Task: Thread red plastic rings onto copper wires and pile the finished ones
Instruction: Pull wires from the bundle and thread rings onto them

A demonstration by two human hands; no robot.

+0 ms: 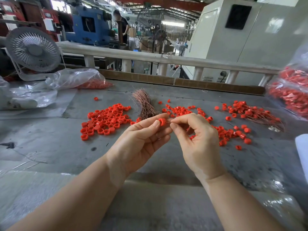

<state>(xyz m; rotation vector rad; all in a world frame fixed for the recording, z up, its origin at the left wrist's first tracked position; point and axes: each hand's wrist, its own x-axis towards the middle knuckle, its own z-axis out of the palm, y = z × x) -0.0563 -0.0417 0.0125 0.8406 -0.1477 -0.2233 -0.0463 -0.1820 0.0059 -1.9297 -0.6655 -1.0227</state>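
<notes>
Head view, read from left to right. At far left on the grey table [50,139] lie a white desk fan [33,49] and a clear bag of rings [78,79]. Next comes a loose pile of unthreaded red rings [105,120], then a bundle of copper wires [145,105] standing just behind the hands. At centre, the left hand [138,139] pinches one red ring [162,122] between thumb and forefinger, the other fingers loosely curled beneath. Immediately right of it, the right hand [198,140] has thumb and forefinger closed together at the ring's side, apparently on a fine wire end; the wire itself is too thin to make out clearly. Further right, more loose rings [230,134] are scattered, and beyond them lies the finished pile [255,112] of rings trailing wires; bagged finished pieces [293,95] sit at the far right edge.

The step in hand appears to be threading. It is done well by holding the ring steady with its opening turned toward the right fingertips, gripping the wire close to its tip so that it does not bend, and feeding it straight through.
</notes>
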